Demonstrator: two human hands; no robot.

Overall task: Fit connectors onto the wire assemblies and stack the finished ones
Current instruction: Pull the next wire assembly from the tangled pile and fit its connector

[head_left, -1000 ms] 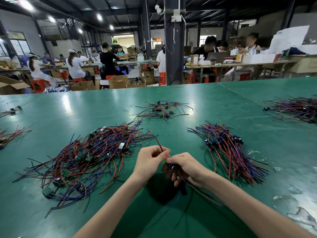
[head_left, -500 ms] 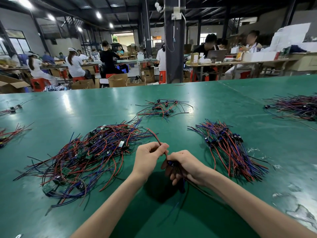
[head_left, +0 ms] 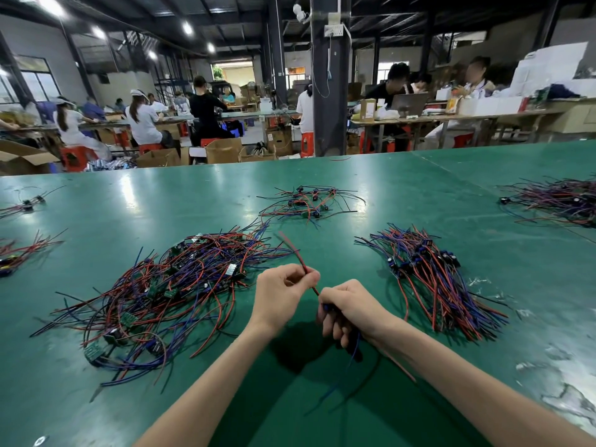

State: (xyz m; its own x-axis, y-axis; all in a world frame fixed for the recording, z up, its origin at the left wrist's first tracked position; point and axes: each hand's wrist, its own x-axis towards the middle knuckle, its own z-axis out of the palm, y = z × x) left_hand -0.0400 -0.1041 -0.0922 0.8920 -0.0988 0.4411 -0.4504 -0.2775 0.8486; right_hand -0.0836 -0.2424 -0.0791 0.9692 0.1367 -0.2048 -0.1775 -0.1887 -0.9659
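I have the red wire (head_left: pixel 292 246) pinched between the thumb and forefinger of the left hand (head_left: pixel 280 293). Its free end sticks up past the grip toward the far left. The other end runs down and right across the short gap into the right hand (head_left: pixel 350 309). That hand is clenched round the wire assembly (head_left: pixel 354 348), whose blue, black and red leads trail out below the fist toward me. A small dark blue part (head_left: pixel 326 307) shows at the right fingertips, just where the red wire enters. I cannot tell whether it is seated on the wire.

Both hands sit near the centre, close together but just apart, raised a little off the green surface (head_left: pixel 419 195) with a shadow beneath them. The left hand shows me its back, fingers curled in toward the palm. The right has its knuckles up, fingers wrapped down and under. Both forearms come in bare from the near edge and converge.

Left of the left hand lies a big tangled pile (head_left: pixel 167 285) of red, blue and black wires with small green boards in it. Right of the right hand lies a tidier bundle (head_left: pixel 435 282), its wires running much the same way and fanning toward the near right. A small pile (head_left: pixel 309 201) sits farther off at centre, and another heap (head_left: pixel 561 201) lies at the far right edge.
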